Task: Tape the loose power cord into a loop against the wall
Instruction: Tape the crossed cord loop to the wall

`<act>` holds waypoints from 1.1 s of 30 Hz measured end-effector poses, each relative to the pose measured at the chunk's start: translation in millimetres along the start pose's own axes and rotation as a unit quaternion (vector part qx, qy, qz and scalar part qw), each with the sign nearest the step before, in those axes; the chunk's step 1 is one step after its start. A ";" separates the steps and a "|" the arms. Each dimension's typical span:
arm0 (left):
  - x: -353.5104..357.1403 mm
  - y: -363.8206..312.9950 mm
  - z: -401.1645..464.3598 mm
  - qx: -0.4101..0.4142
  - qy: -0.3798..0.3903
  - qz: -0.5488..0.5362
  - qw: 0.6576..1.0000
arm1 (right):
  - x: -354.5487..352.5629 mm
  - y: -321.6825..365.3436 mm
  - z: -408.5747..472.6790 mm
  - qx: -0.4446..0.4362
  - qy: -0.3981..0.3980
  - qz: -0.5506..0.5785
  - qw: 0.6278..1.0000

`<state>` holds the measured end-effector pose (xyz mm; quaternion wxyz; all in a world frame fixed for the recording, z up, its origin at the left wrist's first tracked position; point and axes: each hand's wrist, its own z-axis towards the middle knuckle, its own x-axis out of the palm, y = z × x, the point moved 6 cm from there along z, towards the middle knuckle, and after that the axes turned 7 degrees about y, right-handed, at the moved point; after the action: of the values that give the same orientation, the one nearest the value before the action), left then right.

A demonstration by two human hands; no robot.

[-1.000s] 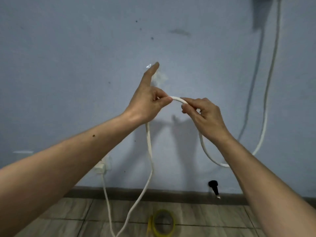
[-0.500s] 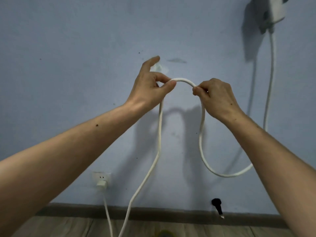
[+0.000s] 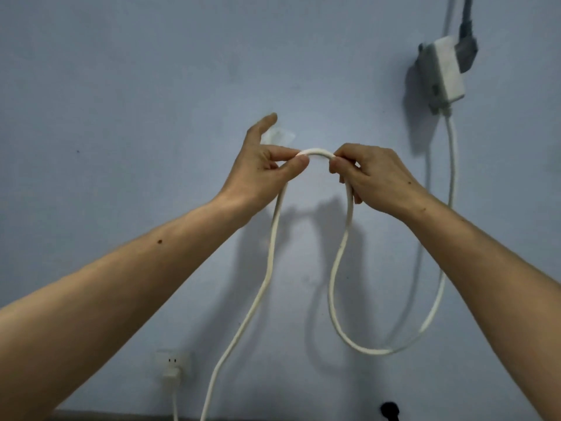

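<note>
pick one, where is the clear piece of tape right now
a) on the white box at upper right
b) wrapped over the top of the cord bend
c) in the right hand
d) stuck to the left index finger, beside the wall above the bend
d: the clear piece of tape hangs at the raised index finger of the left hand, above the cord bend, which both the left hand and the right hand pinch.

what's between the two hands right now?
Head view: only a short arched bend of the white power cord spans the gap between left hand and right hand; bare wall behind.
</note>
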<state>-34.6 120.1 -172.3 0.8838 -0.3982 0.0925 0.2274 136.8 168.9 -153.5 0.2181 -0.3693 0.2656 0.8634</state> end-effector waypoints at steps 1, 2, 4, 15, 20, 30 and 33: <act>-2.5 -3.9 3.4 0.001 -0.001 -0.001 1.000 | -4.7 0.0 5.2 0.000 -0.009 -0.002 1.000; -5.8 -8.6 7.5 -0.002 -0.002 0.001 1.000 | -9.0 0.9 12.0 -0.004 -0.012 -0.013 1.000; -12.7 -15.0 17.1 -0.013 -0.008 0.010 1.000 | -15.6 4.8 25.7 -0.016 -0.005 -0.048 0.999; -36.8 -38.8 62.9 -0.108 -0.043 0.003 0.993 | -53.9 25.6 93.4 -0.016 0.182 -0.020 0.983; -47.1 -69.0 85.4 -0.154 -0.065 0.029 0.985 | -83.4 39.4 121.5 0.024 0.186 -0.046 0.981; -67.4 -128.4 109.5 -0.328 -0.119 -0.071 0.934 | -126.0 53.8 148.0 0.097 0.248 0.021 0.964; -80.7 -145.3 106.7 -0.353 -0.132 -0.089 0.922 | -129.8 54.8 157.0 0.120 0.274 0.016 0.954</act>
<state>-38.3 89.0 22.7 0.7066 -0.6574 -0.1477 0.2162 105.5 200.9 52.6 0.1656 -0.5582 0.4232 0.6942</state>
